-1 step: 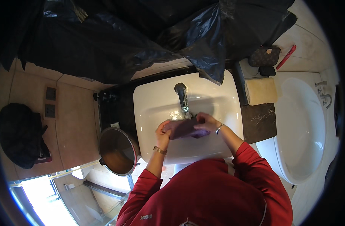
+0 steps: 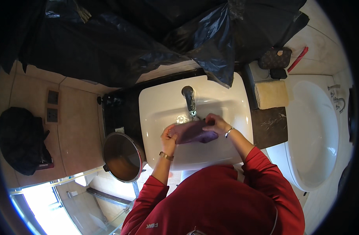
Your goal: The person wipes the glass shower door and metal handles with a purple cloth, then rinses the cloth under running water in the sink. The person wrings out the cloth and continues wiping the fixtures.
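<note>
A damp-looking purple cloth (image 2: pixel 193 132) is stretched between my two hands over the white washbasin (image 2: pixel 163 154), just below the spout of the dark chrome faucet (image 2: pixel 190 102). My left hand (image 2: pixel 169 138) grips its left end, thumb on top. At the upper right edge, the fingers of my right hand (image 2: pixel 216 124) pinch the fabric. The cloth's lower right part hangs in a loose fold. Whether water is running is hard to make out, though the basin glints beside the spout.
Left of the basin stands a deep bucket (image 2: pixel 122 158). A folded yellow towel (image 2: pixel 272 95) lies on the right ledge near a brown pouch (image 2: pixel 274 58). Farther right is a white bathtub (image 2: pixel 314 137). Black plastic sheeting (image 2: pixel 120 47) hangs over the far wall, one corner reaching the basin.
The purple cloth is spread a little flatter, its right part showing more. My right hand has shifted slightly up; my left hand stays nearly in place.
</note>
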`<state>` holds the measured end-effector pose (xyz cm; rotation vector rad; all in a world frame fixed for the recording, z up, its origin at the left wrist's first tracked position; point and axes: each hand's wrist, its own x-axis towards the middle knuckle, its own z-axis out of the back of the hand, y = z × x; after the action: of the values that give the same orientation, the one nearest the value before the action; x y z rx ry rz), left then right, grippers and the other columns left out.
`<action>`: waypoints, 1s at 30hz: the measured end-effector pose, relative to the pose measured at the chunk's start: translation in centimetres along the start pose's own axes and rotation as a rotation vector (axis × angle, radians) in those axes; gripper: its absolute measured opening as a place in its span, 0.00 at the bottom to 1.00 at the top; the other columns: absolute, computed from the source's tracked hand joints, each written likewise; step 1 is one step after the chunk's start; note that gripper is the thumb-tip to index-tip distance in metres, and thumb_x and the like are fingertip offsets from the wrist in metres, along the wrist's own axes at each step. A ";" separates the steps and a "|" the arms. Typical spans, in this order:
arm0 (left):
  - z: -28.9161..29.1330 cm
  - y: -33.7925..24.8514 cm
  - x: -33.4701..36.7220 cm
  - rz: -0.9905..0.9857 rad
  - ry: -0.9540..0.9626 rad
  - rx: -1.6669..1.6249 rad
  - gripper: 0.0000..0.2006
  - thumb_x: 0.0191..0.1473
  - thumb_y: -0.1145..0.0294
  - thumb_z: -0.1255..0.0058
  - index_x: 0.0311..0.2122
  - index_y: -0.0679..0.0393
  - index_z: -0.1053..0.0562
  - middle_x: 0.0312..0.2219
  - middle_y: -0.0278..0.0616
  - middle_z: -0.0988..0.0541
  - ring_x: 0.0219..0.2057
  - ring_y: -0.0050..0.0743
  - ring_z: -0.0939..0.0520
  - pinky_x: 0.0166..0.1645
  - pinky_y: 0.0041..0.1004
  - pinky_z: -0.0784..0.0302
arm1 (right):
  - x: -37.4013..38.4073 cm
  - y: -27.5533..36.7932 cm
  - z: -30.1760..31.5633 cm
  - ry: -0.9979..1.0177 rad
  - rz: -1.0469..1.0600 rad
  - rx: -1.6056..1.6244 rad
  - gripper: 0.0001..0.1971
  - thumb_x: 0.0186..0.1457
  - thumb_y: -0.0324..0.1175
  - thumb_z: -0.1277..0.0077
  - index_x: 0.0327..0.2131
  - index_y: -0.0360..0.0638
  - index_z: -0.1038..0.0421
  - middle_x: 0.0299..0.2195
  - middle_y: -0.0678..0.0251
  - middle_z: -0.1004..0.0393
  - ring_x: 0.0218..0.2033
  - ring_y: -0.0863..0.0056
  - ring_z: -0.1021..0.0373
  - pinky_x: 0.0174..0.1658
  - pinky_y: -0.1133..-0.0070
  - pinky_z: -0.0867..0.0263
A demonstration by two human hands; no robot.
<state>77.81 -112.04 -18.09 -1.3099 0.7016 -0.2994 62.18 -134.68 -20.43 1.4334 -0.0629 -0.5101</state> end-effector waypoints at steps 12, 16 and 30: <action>-4.0 8.6 -0.1 0.226 0.227 0.018 0.39 0.48 0.82 0.47 0.63 0.54 0.52 0.52 0.44 0.32 0.39 0.29 0.24 0.40 0.23 0.25 | 2.0 -3.1 -6.7 -0.047 -0.279 -0.621 0.27 0.38 0.30 0.45 0.48 0.48 0.32 0.45 0.50 0.34 0.47 0.53 0.36 0.51 0.68 0.37; -0.7 7.3 0.0 0.450 0.143 -0.222 0.25 0.45 0.79 0.48 0.52 0.60 0.34 0.40 0.40 0.25 0.41 0.25 0.24 0.41 0.23 0.25 | 2.6 -2.6 -2.5 -0.369 -0.197 -0.374 0.10 0.35 0.30 0.48 0.26 0.43 0.23 0.28 0.57 0.24 0.35 0.61 0.28 0.44 0.73 0.33; 1.8 9.0 2.2 0.555 0.323 -1.072 0.19 0.59 0.51 0.59 0.48 0.54 0.32 0.44 0.39 0.27 0.42 0.34 0.23 0.47 0.35 0.26 | 1.1 4.2 -14.6 -0.078 0.568 -0.006 0.06 0.41 0.27 0.51 0.15 0.40 0.33 0.21 0.60 0.31 0.26 0.62 0.33 0.32 0.70 0.36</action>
<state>78.97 -109.55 -27.08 -1.9940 1.5842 0.3982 69.42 -121.31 -18.93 1.3143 -0.5151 -0.0958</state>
